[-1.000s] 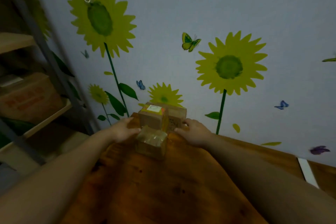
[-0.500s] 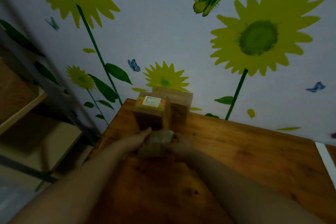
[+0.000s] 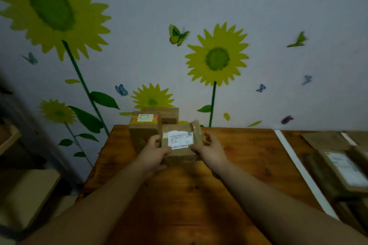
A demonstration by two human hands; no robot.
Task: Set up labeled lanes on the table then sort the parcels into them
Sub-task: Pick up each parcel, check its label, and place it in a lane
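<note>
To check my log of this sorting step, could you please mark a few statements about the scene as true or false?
1. The left hand and the right hand both hold the small parcel. True.
2. The parcel is held printed side down. False: its white label faces up towards the camera.
3. The white tape strip lies on the table to the right of the parcel. True.
4. Nothing stands by the wall. False: a yellow-topped box and a plain box stand there.
</note>
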